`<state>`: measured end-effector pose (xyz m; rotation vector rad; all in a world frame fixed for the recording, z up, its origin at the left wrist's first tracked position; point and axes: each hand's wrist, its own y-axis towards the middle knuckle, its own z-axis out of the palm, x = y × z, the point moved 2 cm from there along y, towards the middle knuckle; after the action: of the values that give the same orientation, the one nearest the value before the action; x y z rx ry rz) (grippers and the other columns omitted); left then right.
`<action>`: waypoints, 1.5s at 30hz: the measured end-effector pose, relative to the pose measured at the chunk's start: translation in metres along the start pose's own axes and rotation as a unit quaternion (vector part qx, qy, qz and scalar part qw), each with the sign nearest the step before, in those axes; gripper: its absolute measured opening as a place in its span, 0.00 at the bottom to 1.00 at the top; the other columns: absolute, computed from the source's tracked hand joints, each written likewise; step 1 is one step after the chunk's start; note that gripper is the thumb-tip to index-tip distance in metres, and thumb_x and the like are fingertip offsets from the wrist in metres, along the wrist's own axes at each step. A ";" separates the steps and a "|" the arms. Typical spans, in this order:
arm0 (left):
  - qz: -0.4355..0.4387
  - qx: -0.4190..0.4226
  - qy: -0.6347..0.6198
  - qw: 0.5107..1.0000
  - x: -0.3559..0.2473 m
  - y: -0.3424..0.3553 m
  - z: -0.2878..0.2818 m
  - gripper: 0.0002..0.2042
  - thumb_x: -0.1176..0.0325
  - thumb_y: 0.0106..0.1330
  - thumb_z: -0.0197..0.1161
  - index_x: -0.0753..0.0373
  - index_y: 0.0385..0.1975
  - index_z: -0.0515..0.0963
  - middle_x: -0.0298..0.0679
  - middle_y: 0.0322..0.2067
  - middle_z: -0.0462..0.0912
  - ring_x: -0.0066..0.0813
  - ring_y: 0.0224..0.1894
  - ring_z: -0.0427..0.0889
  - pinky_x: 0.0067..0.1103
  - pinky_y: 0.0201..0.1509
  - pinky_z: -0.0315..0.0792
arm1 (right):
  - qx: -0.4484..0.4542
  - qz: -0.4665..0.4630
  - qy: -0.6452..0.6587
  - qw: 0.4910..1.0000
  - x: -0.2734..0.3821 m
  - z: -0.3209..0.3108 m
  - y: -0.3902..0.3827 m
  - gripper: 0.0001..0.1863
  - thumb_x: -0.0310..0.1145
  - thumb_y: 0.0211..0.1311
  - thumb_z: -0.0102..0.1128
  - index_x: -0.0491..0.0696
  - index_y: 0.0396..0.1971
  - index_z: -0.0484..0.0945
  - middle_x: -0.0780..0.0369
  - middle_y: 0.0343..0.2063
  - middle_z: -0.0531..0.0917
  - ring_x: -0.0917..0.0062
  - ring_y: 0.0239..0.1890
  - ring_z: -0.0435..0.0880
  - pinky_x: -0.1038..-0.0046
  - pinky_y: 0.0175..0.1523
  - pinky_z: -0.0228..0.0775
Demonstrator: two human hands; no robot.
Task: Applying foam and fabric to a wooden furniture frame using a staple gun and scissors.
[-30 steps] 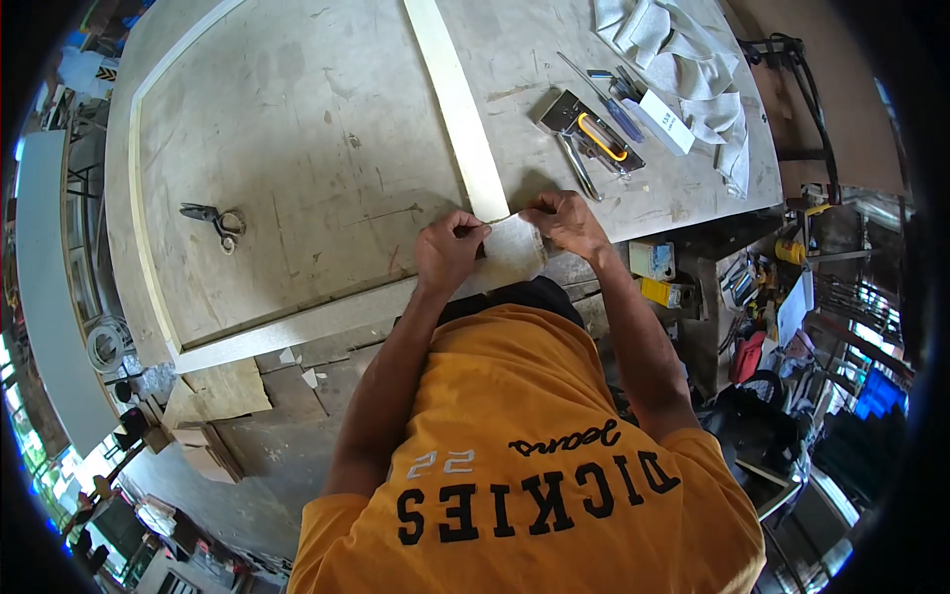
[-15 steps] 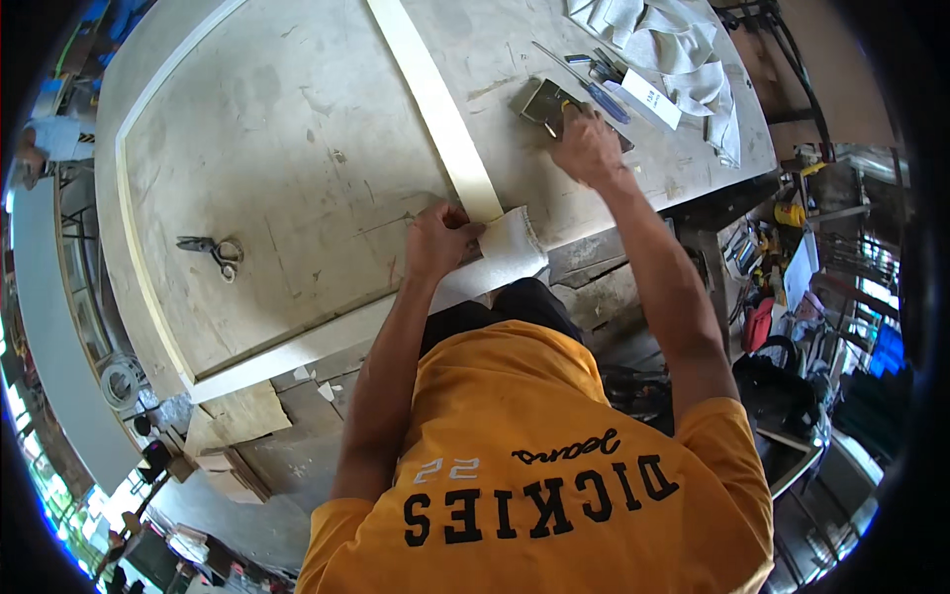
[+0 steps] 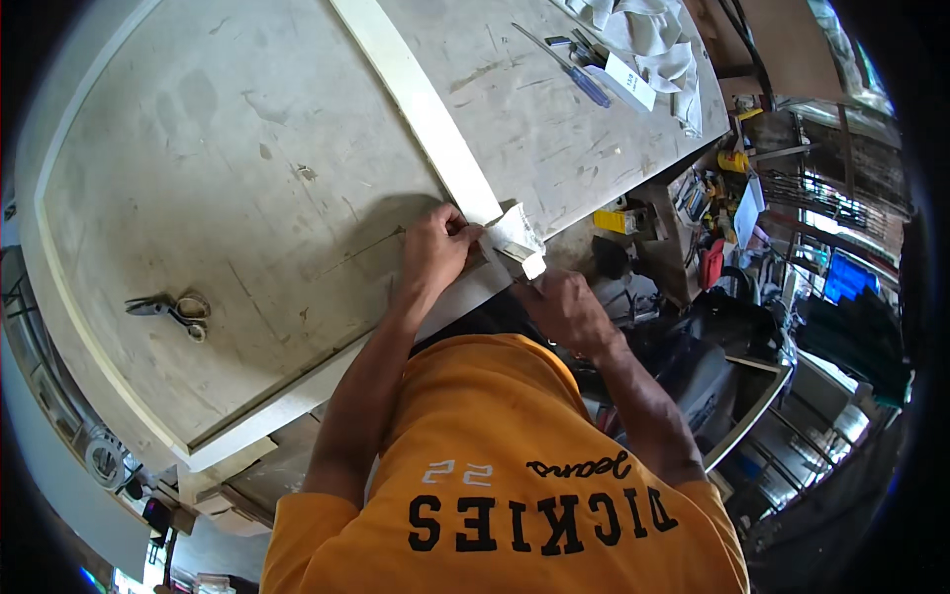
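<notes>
My left hand (image 3: 433, 249) has its fingers closed on the fabric-covered edge of the pale frame strip (image 3: 416, 104), where it meets the lower frame bar (image 3: 282, 399) at the table's near edge. A small flap of light fabric (image 3: 509, 226) lies at that joint. My right hand (image 3: 569, 307) grips a metal tool (image 3: 524, 257), apparently the staple gun, held against the fabric just beyond the table edge; it is partly hidden by my fingers. Scissors (image 3: 173, 315) lie on the tabletop to the left.
A screwdriver (image 3: 584, 81), small tools and a white box (image 3: 626, 81) lie at the table's (image 3: 267, 129) back right beside crumpled pale fabric (image 3: 665, 51). Right of the table stand cluttered shelves, a yellow container (image 3: 616, 221) and a red object (image 3: 711, 262).
My right hand let go of the fabric, took the staple gun off the table and brought it down to the joint. My left hand stayed there. The view has shifted.
</notes>
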<state>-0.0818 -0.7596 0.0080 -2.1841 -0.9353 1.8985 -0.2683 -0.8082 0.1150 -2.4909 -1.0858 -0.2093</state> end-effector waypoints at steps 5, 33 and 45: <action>0.002 0.010 -0.020 1.000 0.004 0.002 -0.001 0.07 0.71 0.60 0.71 0.67 0.29 0.79 0.39 0.21 0.82 0.32 0.19 0.75 0.28 0.26 0.71 | 0.098 0.209 0.159 0.960 0.024 0.003 0.029 0.19 0.40 0.67 0.61 0.35 0.28 0.77 0.45 0.24 0.84 0.52 0.23 0.82 0.55 0.30 0.73; 0.034 0.043 -0.021 0.998 -0.008 0.012 -0.025 0.04 0.73 0.64 0.66 0.66 0.32 0.81 0.37 0.23 0.83 0.28 0.20 0.74 0.24 0.27 0.70 | 0.099 0.262 0.193 0.940 0.009 -0.024 -0.024 0.12 0.33 0.63 0.61 0.39 0.39 0.78 0.49 0.33 0.85 0.59 0.30 0.82 0.61 0.37 0.75; 0.455 0.112 0.402 0.787 -0.069 0.064 0.008 0.08 0.64 0.65 0.66 0.60 0.29 0.85 0.30 0.35 0.82 0.27 0.47 0.73 0.28 0.57 0.63 | 0.073 0.299 0.275 0.911 -0.027 -0.015 -0.070 0.11 0.32 0.62 0.64 0.39 0.35 0.76 0.54 0.28 0.82 0.66 0.25 0.75 0.65 0.35 0.70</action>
<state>-0.0671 -0.8487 0.0369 -3.0612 0.5629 0.8374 -0.3370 -0.7895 0.1427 -2.2831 -0.0928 -0.5726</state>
